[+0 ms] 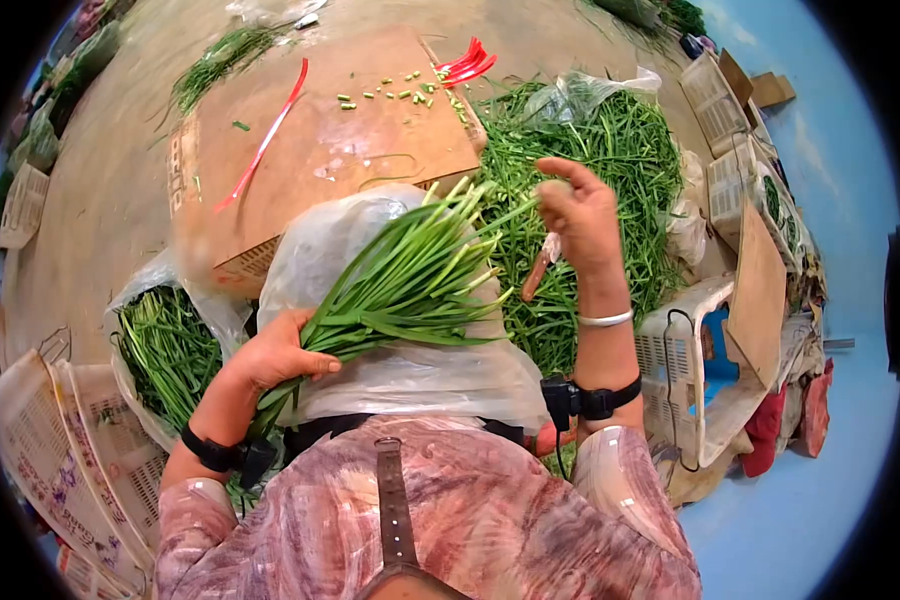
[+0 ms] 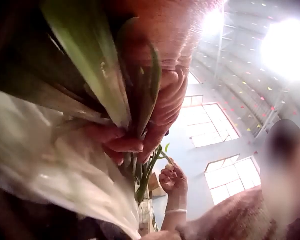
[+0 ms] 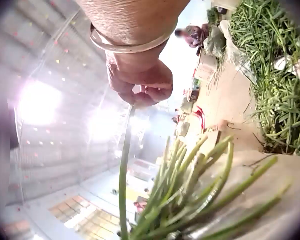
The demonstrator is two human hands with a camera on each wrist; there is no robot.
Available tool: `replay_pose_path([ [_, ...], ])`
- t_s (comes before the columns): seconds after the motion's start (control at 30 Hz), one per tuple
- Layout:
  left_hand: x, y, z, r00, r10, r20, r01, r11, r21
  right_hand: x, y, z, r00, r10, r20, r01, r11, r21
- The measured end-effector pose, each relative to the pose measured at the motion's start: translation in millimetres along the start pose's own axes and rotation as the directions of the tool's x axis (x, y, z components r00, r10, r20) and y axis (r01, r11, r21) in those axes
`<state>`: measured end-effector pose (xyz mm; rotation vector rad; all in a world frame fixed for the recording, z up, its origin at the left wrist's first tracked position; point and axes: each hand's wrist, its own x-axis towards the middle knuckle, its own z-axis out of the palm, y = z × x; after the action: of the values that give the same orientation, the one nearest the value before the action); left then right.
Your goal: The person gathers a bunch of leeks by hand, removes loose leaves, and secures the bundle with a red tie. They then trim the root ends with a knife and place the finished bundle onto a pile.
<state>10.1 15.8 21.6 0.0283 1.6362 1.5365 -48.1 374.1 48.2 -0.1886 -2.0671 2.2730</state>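
Observation:
My left hand (image 1: 275,352) grips a bunch of garlic chives (image 1: 400,285) by its leafy end, over a clear plastic sheet (image 1: 420,385) on the lap. The pale stalk ends fan out to the upper right. Raised beyond them, my right hand (image 1: 582,215) pinches the tip of a single chive stalk (image 3: 124,175), which stands apart from the others in the right wrist view. Below that hand, a brown-handled knife (image 1: 540,270) overlaps a large heap of loose greens (image 1: 610,150). In the left wrist view, the left fingers (image 2: 125,145) curl round the leaves.
A cardboard box (image 1: 260,130) in front bears short green cuttings (image 1: 405,95), a red strip (image 1: 270,140) and a bundle of red strips (image 1: 465,62). Left of the lap is a bag of greens (image 1: 170,345). Plastic crates (image 1: 685,370) stand at the right, others (image 1: 80,430) at the left.

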Motion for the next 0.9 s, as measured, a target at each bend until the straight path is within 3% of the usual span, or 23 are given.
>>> replay_pose_path([
  [0.03,-0.7,-2.0,-0.6,1.000,-0.023,-0.009,0.023,1.000,0.012,2.9,-5.0,-8.3,0.995,-0.014,-0.101,0.020,0.998,0.059],
  [0.07,-2.5,-4.3,-1.2,0.999,-0.049,-0.019,0.049,0.998,0.024,4.3,-9.0,-25.8,0.994,-0.052,-0.094,0.072,0.971,0.229],
  [0.13,-4.9,-4.5,-1.9,0.999,-0.051,-0.017,0.052,0.999,0.002,7.0,-17.8,-65.6,0.971,-0.064,-0.230,0.141,0.931,0.336],
  [0.17,-4.3,-4.0,-1.9,0.999,-0.042,-0.012,0.041,0.999,-0.020,15.2,-5.7,-103.9,0.954,-0.157,-0.255,0.229,0.932,0.282],
  [0.2,-3.4,-6.1,-2.7,0.999,-0.041,-0.007,0.041,0.999,-0.019,21.2,7.4,-144.1,0.877,-0.207,-0.433,0.206,0.977,-0.051],
  [0.23,-1.8,-10.3,-4.3,0.999,-0.035,-0.012,0.034,0.998,-0.056,21.2,4.7,-151.8,0.765,-0.309,-0.565,0.103,0.925,-0.366],
  [0.27,-0.4,-12.6,-5.0,0.999,-0.029,-0.020,0.027,0.995,-0.094,17.0,6.9,-157.6,0.765,-0.312,-0.564,0.104,0.923,-0.370],
  [0.3,-0.5,-11.6,-4.6,0.999,-0.029,-0.019,0.027,0.995,-0.097,6.6,10.7,-163.5,0.719,-0.473,-0.510,-0.182,0.580,-0.794],
  [0.33,-1.2,-9.5,-4.1,0.999,-0.038,-0.031,0.034,0.993,-0.114,-1.7,9.3,-158.1,0.722,-0.583,-0.373,-0.438,0.031,-0.898],
  [0.37,-1.6,-8.6,-3.7,0.998,-0.051,-0.041,0.046,0.990,-0.131,-4.8,11.2,-147.2,0.787,-0.451,-0.420,-0.406,0.135,-0.904],
  [0.4,-0.8,-8.8,-3.3,0.997,-0.061,-0.042,0.055,0.990,-0.130,-5.3,24.0,-139.5,0.844,-0.441,-0.305,-0.253,0.173,-0.952],
  [0.43,0.7,-8.9,-3.3,0.998,-0.063,-0.030,0.059,0.990,-0.129,-5.4,28.1,-118.9,0.939,-0.215,-0.268,-0.186,0.340,-0.922],
  [0.47,1.3,-8.6,-3.3,0.998,-0.065,-0.018,0.062,0.990,-0.128,-10.4,23.6,-81.3,0.975,0.098,-0.202,-0.219,0.612,-0.760],
  [0.5,0.8,-7.4,-3.1,0.997,-0.072,-0.019,0.070,0.990,-0.125,-11.3,51.0,-67.2,0.999,0.031,0.044,0.005,0.757,-0.654],
  [0.53,-0.1,-5.2,-2.9,0.998,-0.070,-0.003,0.069,0.991,-0.112,-22.9,37.2,-28.3,0.976,0.187,0.110,-0.104,0.849,-0.518],
  [0.57,-1.5,-3.9,-2.7,0.998,-0.068,0.011,0.069,0.992,-0.102,-25.0,47.2,-12.3,0.972,0.041,0.233,0.119,0.766,-0.631],
  [0.6,-3.0,-3.3,-2.5,0.997,-0.074,0.004,0.074,0.992,-0.102,-24.9,48.8,-0.9,0.905,-0.139,0.402,0.399,0.605,-0.689],
  [0.7,-5.8,-0.4,-2.1,0.998,-0.065,0.013,0.066,0.991,-0.112,-25.3,44.1,16.6,0.854,-0.194,0.482,0.486,0.626,-0.610],
  [0.77,-9.4,-0.3,-0.4,0.997,-0.070,0.019,0.072,0.988,-0.135,-28.3,32.1,22.0,0.771,-0.285,0.570,0.628,0.493,-0.603],
  [0.8,-9.8,-1.2,0.5,0.997,-0.071,0.019,0.073,0.988,-0.137,-28.8,31.2,22.7,0.771,-0.282,0.571,0.627,0.493,-0.603],
  [0.87,-8.8,-1.8,1.4,0.998,-0.063,0.006,0.063,0.990,-0.123,-28.0,28.7,23.0,0.873,-0.156,0.462,0.419,0.725,-0.547],
  [0.9,-6.4,-2.9,0.4,0.998,-0.055,0.005,0.056,0.991,-0.122,-28.4,24.8,21.1,0.813,-0.291,0.504,0.566,0.600,-0.566],
])
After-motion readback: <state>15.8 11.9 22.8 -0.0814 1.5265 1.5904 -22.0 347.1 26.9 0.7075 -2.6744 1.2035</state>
